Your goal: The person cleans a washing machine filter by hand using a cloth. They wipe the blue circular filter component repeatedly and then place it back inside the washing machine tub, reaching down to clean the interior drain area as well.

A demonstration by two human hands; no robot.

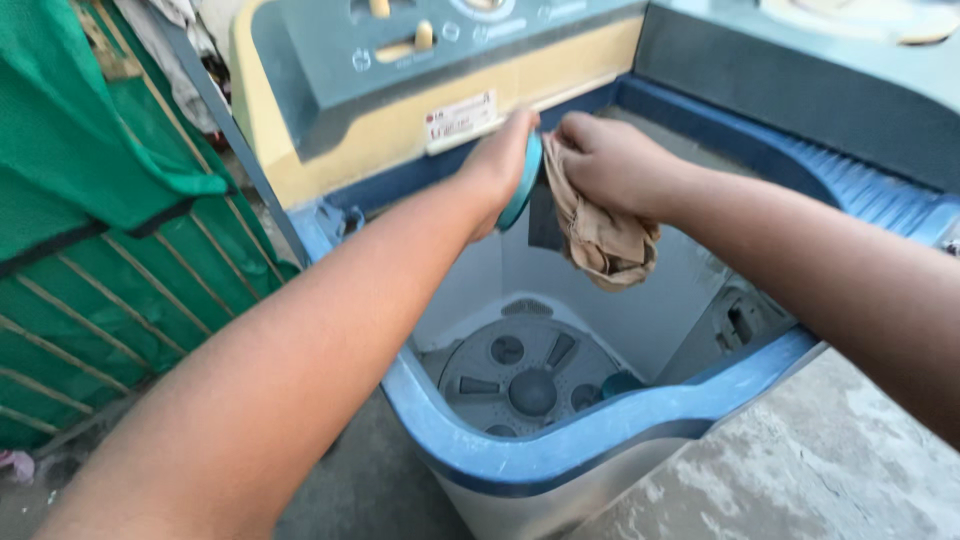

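Hands meet above the open tub of a washing machine. The left hand closes around a round teal disc, held on edge with the palm cupping its back, just beside the right hand. The right hand is clenched tight on a crumpled tan cloth, which hangs down from the fist and touches the disc's face (how far it covers that face is hidden). Directly below both hands lies the grey pulsator at the tub's bottom. Beyond the knuckles stands the yellow and grey control panel; out past the left forearm hangs green netting.
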